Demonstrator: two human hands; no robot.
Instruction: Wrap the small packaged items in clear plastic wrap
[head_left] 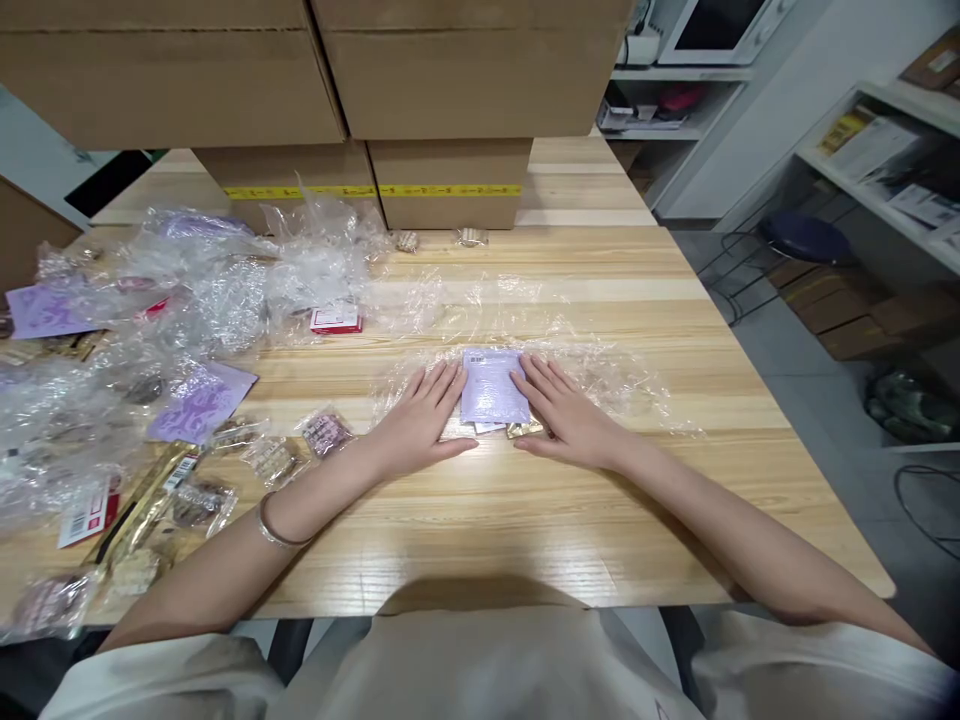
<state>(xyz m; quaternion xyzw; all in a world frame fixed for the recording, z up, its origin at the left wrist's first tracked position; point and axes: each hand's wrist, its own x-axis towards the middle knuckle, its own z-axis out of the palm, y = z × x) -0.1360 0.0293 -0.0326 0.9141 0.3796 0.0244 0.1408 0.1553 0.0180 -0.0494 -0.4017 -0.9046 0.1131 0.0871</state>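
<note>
A small lilac card packet (491,386) lies on a clear plastic sheet (600,370) in the middle of the wooden table (525,500). My left hand (420,418) lies flat on the sheet with fingers stretched out, its fingertips touching the packet's left edge. My right hand (561,412) lies flat too, fingers spread against the packet's right edge. A small gold item (523,430) peeks out below the packet, beside my right thumb. A silver bangle (276,528) sits on my left wrist.
Crumpled clear bags (225,280), lilac cards (201,402) and several small packets of trinkets (324,432) cover the table's left side. Cardboard boxes (450,120) are stacked at the back. The table's right edge drops to the floor, with shelves (885,170) and a stool (806,238) beyond.
</note>
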